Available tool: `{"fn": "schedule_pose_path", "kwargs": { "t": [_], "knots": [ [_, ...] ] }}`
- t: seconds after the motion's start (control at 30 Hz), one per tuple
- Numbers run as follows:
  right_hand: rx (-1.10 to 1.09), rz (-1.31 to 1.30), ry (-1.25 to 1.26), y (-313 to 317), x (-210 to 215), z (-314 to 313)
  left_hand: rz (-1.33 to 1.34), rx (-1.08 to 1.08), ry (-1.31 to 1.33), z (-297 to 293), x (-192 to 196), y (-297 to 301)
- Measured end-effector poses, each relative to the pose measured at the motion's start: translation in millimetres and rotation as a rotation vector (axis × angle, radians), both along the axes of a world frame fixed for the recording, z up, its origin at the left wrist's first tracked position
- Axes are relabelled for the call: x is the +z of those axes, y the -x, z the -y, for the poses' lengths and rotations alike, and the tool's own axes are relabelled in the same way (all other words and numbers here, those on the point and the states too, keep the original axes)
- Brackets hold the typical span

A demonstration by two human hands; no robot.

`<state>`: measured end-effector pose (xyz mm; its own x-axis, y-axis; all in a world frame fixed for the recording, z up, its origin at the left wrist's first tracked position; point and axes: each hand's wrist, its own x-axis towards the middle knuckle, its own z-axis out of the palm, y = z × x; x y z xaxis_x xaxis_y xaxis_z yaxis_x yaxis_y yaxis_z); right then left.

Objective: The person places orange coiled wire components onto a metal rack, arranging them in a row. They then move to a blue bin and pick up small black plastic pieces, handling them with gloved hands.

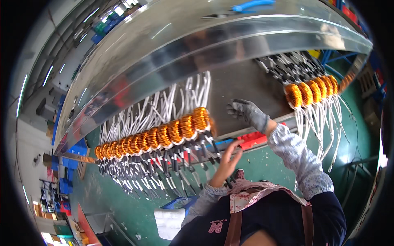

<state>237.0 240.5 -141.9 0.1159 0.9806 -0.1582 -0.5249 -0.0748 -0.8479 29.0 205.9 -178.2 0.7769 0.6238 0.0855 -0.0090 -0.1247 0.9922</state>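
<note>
Your left hand (227, 161) is nearest, bare and open with the fingers straight. It holds nothing and lies just beside the black leads (193, 162) at the near end of the coil row (154, 137).

That row is a line of copper-wound rings packed side by side on the shiny metal bench (172, 49), with white leads (164, 104) fanned out on one side and black ones on the other. You can expect each ring to be stiff and dense for its size, with thin winding that could scratch. The leads look limp and tangle-prone, so grip a ring by its body.

Your right hand (247, 113), in a grey glove, is spread flat on the bench and holds nothing. Further right is a second coil cluster (312, 92).
</note>
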Motion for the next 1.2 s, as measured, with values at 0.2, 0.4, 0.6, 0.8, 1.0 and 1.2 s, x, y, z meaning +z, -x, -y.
{"fn": "schedule_pose_path", "kwargs": {
  "t": [0.2, 0.4, 0.6, 0.8, 1.0, 1.2],
  "knots": [
    [0.11, -0.271, 0.319, 48.1, -25.5, -139.8, -0.067, -0.133, -0.07, 12.0, -6.3, 35.9],
    [0.174, -0.334, 0.327, 67.8, -36.8, -156.5, -0.013, -0.375, 0.057, 23.5, -58.9, 46.0],
    [0.1, -0.211, 0.246, 72.7, 37.9, -84.8, 0.044, -0.441, 0.292, 28.2, -60.6, 41.7],
    [-0.214, -0.289, -0.043, 67.5, 67.0, 4.3, 0.065, -0.514, 0.375, 53.3, -76.6, 11.1],
    [-0.485, -0.399, -0.317, 57.6, 82.1, 130.4, 0.041, -0.593, 0.197, 98.3, -86.4, -40.2],
    [-0.853, -0.407, -0.315, 1.4, 78.5, 256.0, 0.088, -0.655, -0.112, 132.1, -66.1, -46.2]
  ]
}}
